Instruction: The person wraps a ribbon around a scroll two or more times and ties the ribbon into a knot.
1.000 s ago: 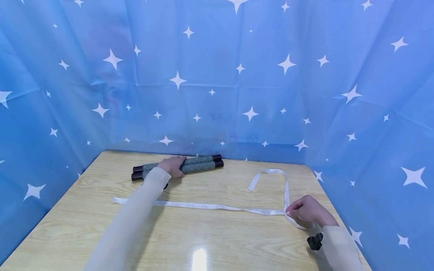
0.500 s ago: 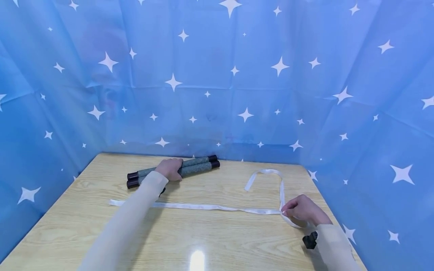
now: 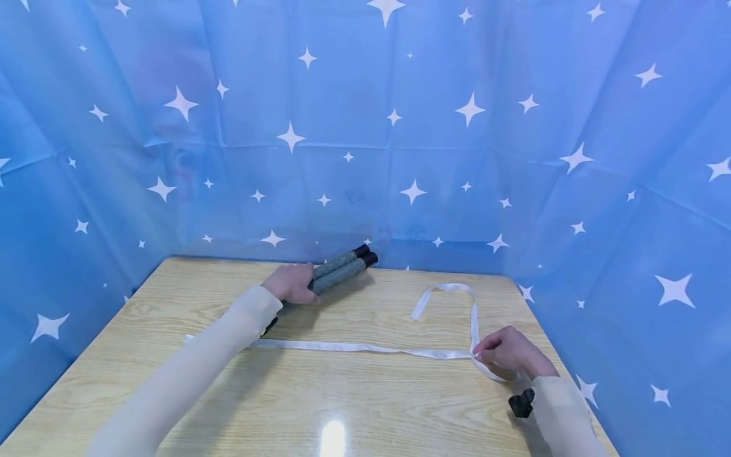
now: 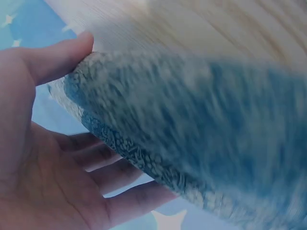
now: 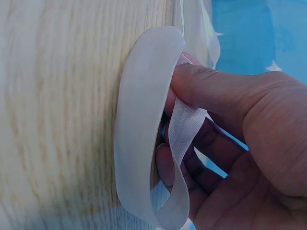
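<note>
A rolled-up scroll with two dark-tipped rods and blue-green patterned cloth (image 3: 341,274) is tilted, its right ends raised above the table's far part. My left hand (image 3: 291,284) grips it near the middle and hides its left part. In the left wrist view the thumb lies on one side of the patterned roll (image 4: 192,124) and the fingers lie on the other. A long white ribbon (image 3: 354,347) runs across the table. My right hand (image 3: 514,352) pinches it between thumb and fingertips, and in the right wrist view the ribbon (image 5: 139,120) makes a loop below the pinch.
The wooden table (image 3: 400,406) meets a blue star-printed curtain (image 3: 354,127) at the back and both sides. The ribbon's far end (image 3: 419,304) curls back on the table's right half. A black wrist camera (image 3: 522,404) sits by the right cuff.
My left hand has tilted the scroll, raising its right ends, and its left ends are now hidden behind the arm. The right hand keeps its pinch. The head view has shifted slightly.
</note>
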Motion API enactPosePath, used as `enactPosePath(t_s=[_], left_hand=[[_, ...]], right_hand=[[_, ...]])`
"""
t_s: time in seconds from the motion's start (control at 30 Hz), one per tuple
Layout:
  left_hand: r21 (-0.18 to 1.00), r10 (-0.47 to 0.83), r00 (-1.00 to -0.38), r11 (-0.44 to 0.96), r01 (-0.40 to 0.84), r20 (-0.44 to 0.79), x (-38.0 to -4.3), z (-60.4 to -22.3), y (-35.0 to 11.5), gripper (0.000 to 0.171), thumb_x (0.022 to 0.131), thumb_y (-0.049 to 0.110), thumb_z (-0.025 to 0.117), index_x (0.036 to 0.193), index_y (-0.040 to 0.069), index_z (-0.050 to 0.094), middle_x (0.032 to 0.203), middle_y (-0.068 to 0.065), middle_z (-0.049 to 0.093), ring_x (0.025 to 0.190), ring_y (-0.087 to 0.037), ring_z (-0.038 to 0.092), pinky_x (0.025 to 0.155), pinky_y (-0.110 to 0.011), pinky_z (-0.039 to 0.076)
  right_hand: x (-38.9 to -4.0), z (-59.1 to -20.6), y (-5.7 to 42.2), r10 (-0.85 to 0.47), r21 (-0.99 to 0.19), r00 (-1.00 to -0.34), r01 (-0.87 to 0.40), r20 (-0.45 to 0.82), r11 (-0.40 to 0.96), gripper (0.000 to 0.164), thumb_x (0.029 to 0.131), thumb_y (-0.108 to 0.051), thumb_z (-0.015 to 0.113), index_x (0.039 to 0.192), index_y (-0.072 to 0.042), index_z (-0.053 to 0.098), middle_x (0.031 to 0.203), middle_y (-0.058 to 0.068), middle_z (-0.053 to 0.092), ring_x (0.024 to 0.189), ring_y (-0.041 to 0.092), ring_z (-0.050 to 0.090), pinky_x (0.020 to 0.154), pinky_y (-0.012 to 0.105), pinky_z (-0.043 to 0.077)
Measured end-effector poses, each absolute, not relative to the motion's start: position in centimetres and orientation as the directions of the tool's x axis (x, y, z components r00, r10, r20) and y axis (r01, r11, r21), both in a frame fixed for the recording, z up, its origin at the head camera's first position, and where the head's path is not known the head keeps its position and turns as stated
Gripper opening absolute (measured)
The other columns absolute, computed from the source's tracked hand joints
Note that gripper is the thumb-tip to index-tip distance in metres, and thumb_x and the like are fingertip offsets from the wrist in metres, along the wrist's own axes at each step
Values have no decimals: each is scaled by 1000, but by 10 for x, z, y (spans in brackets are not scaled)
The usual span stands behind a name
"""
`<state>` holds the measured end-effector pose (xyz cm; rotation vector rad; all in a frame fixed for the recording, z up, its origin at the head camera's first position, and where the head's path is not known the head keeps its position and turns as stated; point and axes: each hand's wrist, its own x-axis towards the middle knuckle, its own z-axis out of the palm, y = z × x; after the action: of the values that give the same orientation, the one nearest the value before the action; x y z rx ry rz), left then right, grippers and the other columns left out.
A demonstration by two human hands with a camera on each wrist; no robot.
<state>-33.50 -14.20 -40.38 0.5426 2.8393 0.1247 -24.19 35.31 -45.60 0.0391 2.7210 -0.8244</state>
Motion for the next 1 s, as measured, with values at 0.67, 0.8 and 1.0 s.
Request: enactPosePath(t_s=[0.67,0.8,1.0], left_hand=[[497,314,-919,852,163,-237,-269,-401,-93,68,94,51,70,125,-9,59,148,-33,48,60,-19,50,71,-38,51],[539,246,-940,838,84,-236,-261,-402,-83,94,89,53,75,148,-11,40,135,-31,56,71,-21,56,63,-38,55],[607,147,-945,792,-64,-292,-246,-411,-66,88,82,54,82,136,-7,47,135,-27,50,67,-31,63,47,-44,56]], right_hand=[[-243,-459,353,-53,-553,-958,118,-283,825,8,93,-12,74,96,-14,81,97,1,74,92,17,63,80,35,51],[-242,-457,354,-64,-559,-957,111,-284,822,8,93,-12,73,97,-13,81,98,2,75,91,18,63,78,34,50],[-244,-459,355,-71,-540,-956,100,-286,835,8,94,-14,73,97,-16,81,98,0,74,91,17,63,77,33,50]])
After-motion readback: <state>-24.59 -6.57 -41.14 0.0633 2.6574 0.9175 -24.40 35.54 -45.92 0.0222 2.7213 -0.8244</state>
